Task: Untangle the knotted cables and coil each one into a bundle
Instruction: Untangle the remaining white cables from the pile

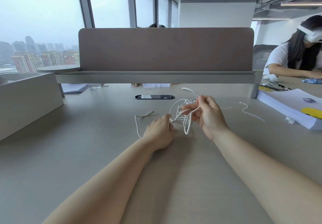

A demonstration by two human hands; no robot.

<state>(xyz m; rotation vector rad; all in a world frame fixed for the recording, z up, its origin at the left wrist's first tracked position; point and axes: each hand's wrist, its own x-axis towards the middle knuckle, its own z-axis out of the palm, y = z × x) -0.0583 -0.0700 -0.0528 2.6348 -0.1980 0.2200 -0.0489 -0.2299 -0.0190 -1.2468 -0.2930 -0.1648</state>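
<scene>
A person's right hand (207, 114) pinched raised loops of the tangled white cables (183, 117) just in front of the desk's cable port (154, 97) while the left hand (159, 131) gripped one strand (untangling evidently unfinished; next, a free end probably needed threading back through).

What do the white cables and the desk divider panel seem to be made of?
White cables: likely flexible plastic or rubber sheathing, smooth and matte; they bend into soft loops without kinking. Divider panel: probably felt or fabric over board, matte brown-grey; it shows no glare and has rounded, soft-looking corners.
</scene>
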